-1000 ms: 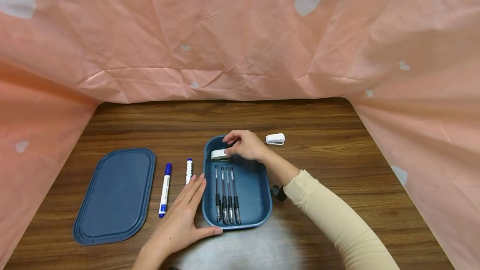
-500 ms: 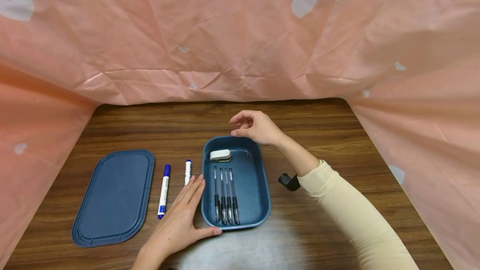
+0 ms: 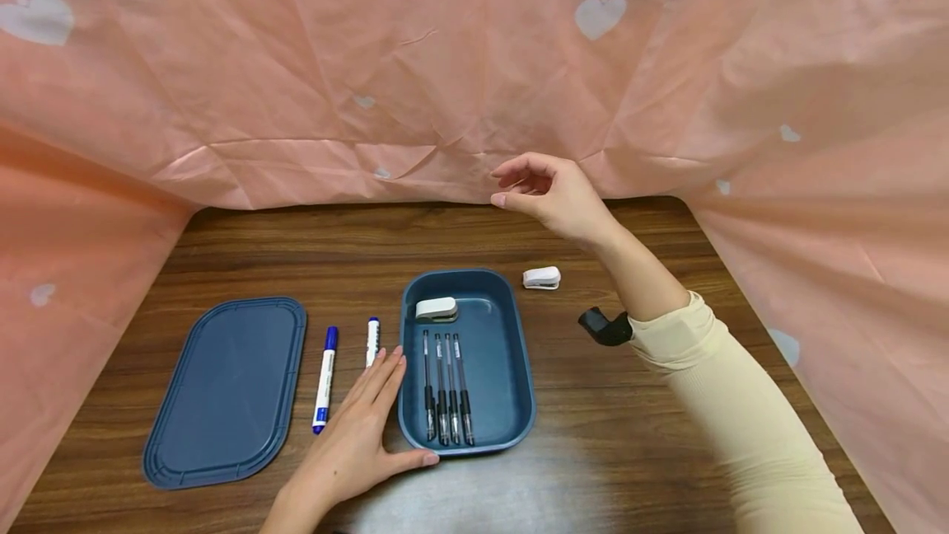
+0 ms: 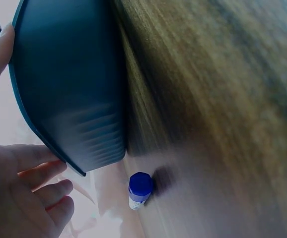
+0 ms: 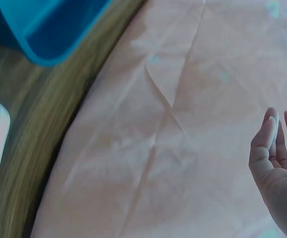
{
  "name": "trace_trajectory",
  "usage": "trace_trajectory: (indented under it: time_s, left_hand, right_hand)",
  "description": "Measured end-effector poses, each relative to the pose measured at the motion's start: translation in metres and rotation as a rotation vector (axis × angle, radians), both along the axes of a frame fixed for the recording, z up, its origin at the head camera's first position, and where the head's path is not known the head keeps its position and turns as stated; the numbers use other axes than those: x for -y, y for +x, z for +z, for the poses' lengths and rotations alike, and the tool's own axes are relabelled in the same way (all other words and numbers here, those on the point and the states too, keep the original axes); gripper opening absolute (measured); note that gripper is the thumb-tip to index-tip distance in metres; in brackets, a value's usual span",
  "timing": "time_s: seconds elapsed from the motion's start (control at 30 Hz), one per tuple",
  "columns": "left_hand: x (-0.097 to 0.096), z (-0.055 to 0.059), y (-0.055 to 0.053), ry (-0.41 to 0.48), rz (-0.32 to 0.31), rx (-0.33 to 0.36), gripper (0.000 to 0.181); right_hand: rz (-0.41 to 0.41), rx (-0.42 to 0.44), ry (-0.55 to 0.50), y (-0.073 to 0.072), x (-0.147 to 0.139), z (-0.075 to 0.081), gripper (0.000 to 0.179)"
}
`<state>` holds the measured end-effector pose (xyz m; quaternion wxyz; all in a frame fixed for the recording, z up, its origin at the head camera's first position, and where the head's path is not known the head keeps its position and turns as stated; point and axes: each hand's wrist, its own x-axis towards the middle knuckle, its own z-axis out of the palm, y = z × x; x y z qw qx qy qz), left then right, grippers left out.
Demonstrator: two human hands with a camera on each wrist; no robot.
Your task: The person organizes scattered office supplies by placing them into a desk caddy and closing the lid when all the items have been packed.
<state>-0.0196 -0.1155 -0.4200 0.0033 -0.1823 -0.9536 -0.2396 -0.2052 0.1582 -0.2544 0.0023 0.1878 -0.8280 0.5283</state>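
Note:
A dark blue rectangular box (image 3: 495, 398) stands on the wooden table. Inside it lie a small white stapler (image 3: 436, 309) near the far end and several black-gripped pens (image 3: 453, 394) side by side. My left hand (image 3: 354, 428) rests against the box's left side, fingers stretched along the rim and thumb at the near corner; the left wrist view shows its fingertips at the rim (image 4: 27, 116). Raised beyond the box's far right, my right hand (image 3: 561, 198) holds nothing, its fingers loosely bent. Below it on the table lies a second white stapler (image 3: 542, 278).
To the left lies a flat blue lid (image 3: 226, 394). A white marker with blue ends (image 3: 324, 381) lies between lid and box, and another marker (image 3: 373, 340) is partly covered by my left hand. A pink curtain (image 3: 296, 89) hangs behind the table.
My right hand has let go of the stapler in the box, then risen up and to the right, away from it. My left hand has stayed at the box.

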Motion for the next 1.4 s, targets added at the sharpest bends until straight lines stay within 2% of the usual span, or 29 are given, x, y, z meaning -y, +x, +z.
trace_trajectory:
  time_s: [0.27,0.5,0.67,0.87,1.17,1.4]
  left_hand:
    - [0.000,-0.001,0.000,-0.001,-0.002,-0.008,0.118]
    - [0.000,-0.001,0.001,0.004,-0.001,-0.008,0.118]
    - [0.001,-0.001,0.002,-0.001,-0.001,-0.009,0.118]
    - [0.002,-0.002,0.002,-0.007,-0.002,-0.017,0.118]
    - [0.001,-0.003,0.002,0.004,-0.008,-0.020,0.117]
    - [0.001,-0.002,0.004,0.008,-0.007,-0.015,0.116]
  right_hand:
    - [-0.076,-0.039,-0.077,-0.006,-0.027,0.008,0.031]
    - [-0.101,-0.005,-0.119,-0.016,-0.048,-0.002,0.030]
    - [-0.152,0.064,-0.127,-0.024,-0.061,-0.017,0.032]
    - [-0.171,0.143,-0.100,-0.032,-0.073,-0.041,0.040]
    - [-0.162,0.201,0.047,-0.033,-0.087,-0.081,0.050]
    - [-0.150,0.292,0.140,-0.031,-0.089,-0.112,0.054]
